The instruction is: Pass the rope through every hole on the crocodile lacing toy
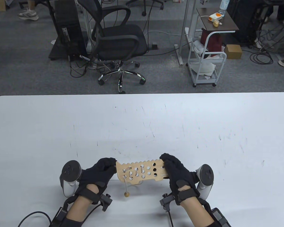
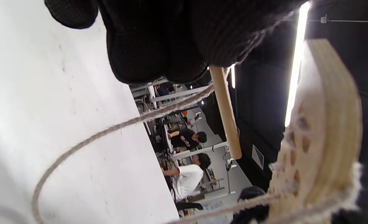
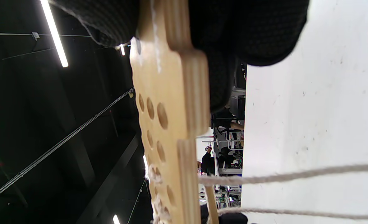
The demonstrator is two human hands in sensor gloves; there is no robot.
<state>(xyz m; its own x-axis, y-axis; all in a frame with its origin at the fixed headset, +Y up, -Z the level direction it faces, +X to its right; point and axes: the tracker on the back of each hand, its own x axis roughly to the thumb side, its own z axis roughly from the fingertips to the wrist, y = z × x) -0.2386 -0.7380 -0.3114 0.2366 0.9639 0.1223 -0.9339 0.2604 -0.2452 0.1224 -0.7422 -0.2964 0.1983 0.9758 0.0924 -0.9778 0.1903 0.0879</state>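
Left hand (image 1: 99,171) and right hand (image 1: 174,169) curled round opposite ends of crocodile board (image 1: 142,172), held above white worktop (image 1: 142,123). Rope (image 1: 130,170) laced through left holes, wooden bead (image 1: 126,194) dangling. Beyond: office chair (image 1: 117,42), cart (image 1: 207,59).

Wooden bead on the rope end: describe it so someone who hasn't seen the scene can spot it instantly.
On the white table, near its front edge, two gloved hands hold up a tan wooden crocodile board. A thin rope drops from the board's left, laced end. The small round bead hangs at its tip, the only ball-shaped thing below the board.
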